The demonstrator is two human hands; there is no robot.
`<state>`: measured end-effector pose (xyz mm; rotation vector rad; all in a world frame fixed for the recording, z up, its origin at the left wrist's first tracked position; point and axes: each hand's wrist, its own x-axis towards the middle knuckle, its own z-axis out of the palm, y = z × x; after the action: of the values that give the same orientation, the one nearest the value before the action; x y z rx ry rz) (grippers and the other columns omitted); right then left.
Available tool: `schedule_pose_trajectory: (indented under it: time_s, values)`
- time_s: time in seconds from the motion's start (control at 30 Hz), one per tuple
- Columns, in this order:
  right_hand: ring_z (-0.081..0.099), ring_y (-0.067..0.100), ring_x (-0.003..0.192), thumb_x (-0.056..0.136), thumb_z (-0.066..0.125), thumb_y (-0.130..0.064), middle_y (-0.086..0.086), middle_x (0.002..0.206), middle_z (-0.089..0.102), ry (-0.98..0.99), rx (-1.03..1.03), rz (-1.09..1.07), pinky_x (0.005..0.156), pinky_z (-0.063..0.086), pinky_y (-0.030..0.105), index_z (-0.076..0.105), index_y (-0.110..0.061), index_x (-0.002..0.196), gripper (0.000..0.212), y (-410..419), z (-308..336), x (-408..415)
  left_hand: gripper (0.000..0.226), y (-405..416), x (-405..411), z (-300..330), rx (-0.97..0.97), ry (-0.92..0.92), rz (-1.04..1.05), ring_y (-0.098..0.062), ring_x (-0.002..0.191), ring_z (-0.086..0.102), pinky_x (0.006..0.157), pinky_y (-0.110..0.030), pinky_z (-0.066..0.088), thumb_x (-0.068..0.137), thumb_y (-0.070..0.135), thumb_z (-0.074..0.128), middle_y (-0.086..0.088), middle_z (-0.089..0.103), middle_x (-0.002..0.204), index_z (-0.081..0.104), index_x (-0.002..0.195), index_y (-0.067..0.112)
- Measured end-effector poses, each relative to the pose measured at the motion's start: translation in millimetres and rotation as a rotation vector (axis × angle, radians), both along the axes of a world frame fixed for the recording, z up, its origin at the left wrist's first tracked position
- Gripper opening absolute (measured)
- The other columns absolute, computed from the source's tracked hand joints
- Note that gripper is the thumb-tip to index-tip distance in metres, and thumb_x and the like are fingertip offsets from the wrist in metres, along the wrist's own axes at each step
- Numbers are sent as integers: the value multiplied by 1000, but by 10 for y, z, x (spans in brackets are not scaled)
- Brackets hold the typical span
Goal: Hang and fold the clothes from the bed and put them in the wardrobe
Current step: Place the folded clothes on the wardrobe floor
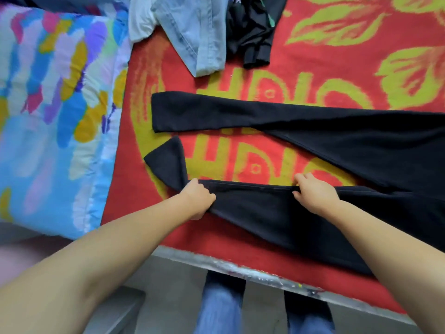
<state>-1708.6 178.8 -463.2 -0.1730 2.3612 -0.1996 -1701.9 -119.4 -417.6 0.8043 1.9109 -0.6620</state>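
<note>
1. Left hand: fingers curled, pinching the near leg of the black trousers close to its hem; the hem end is flipped up and back past the knuckles, standing as a dark triangle.
2. Right hand: fingers bent over the top seam edge of the same leg, gripping it, thumb side toward the left hand.
3. Both hands on one leg, apart along its length, fabric fairly taut between them.
4. Black trousers spread flat on the red and yellow blanket, legs pointing left, waist end out of view to the right; far leg lying straight, apart from the near one.
5. Near leg running close to the bed edge.
6. Light blue jeans bunched at the top, touching a white garment on their left.
7. Black garment with cuffs just right of the jeans.
8. Multicoloured quilt along the left side.
9. Person's legs in blue denim below the bed edge.
</note>
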Motion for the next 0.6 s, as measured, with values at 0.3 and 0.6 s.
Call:
schedule_pose_trajectory:
  time_s: [0.3,0.6]
  values:
    - [57,23,102,95,49,-40,0,112,58,-158,102,254,70,45,31,52,-21,118,29,-860,79,-316,32,-831,-60,-113,178,262,600,-29,109,55,77,-39,46,95,12,46,-9,52,123,39,126,10]
    - [53,24,88,97,41,-18,3,103,57,-215,133,228,62,40,31,50,-15,103,11,-1046,124,-358,27,-1146,-494,-383,107,-39,567,-27,116,56,94,-37,41,95,24,51,-6,61,124,56,120,15]
